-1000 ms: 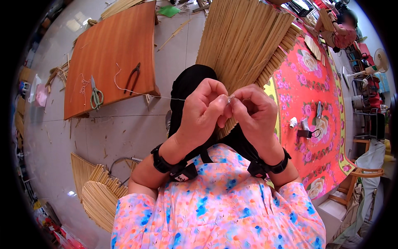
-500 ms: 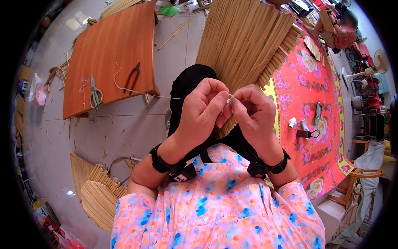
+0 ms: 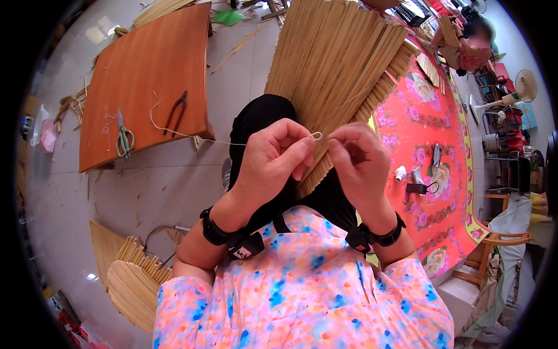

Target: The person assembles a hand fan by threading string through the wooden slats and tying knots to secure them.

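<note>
My left hand (image 3: pixel 278 152) is closed in a pinch on a white string (image 3: pixel 214 141), and a small loop of it sticks up past the fingertips. The string's other end trails left onto a wooden table. Just right of the loop, my right hand (image 3: pixel 359 158) has thumb and forefinger pressed together; whether thread is between them is too fine to make out. Beneath both hands a fan-shaped piece of pleated, straw-coloured strips (image 3: pixel 325 64) leans over my lap, its narrow end toward me. A thin pale thread lies across its right-hand folds.
On the orange-brown table (image 3: pixel 151 64) at left lie green-handled scissors (image 3: pixel 124 141) and dark pliers (image 3: pixel 176 113). A red floral cloth (image 3: pixel 415 215) covers the right side, with small items on it. Another pleated piece (image 3: pixel 135 288) lies on the floor, lower left. A person (image 3: pixel 468 49) sits far right.
My hands have drawn apart slightly, and the string's loop now shows above my left fingertips. The view has shifted a little, so the surroundings sit further left.
</note>
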Tool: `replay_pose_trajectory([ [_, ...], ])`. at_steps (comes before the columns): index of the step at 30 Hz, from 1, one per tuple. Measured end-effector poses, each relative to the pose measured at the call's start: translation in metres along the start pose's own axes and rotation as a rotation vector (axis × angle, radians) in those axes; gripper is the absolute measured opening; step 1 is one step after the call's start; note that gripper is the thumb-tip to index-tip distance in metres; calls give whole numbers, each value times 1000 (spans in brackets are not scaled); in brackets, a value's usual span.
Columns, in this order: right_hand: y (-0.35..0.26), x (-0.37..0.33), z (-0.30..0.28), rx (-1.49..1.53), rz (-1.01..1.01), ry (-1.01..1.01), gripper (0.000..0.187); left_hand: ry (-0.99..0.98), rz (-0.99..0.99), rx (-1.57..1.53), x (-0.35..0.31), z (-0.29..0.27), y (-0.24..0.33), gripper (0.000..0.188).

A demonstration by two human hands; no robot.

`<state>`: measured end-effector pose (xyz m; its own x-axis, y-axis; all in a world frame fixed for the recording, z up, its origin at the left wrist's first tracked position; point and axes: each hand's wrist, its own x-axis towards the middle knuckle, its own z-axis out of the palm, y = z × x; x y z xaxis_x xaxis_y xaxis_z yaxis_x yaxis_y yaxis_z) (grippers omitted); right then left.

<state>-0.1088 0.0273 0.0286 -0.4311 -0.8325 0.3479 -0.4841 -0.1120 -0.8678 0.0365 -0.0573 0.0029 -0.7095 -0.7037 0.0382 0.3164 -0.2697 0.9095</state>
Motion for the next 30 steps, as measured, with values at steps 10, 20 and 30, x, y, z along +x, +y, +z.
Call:
replay_pose_trajectory([
  [10, -7, 39, -53, -383, -397, 375, 19, -77, 239, 54, 50, -2, -23, 9],
  [20, -43, 77, -39, -1234, -848, -137, 17, -31, 157, 43, 62, -6, -24, 11],
  [30, -50, 94, -28, -1417, -713, -624, 10, 39, 187, -32, 49, -24, -20, 13],
])
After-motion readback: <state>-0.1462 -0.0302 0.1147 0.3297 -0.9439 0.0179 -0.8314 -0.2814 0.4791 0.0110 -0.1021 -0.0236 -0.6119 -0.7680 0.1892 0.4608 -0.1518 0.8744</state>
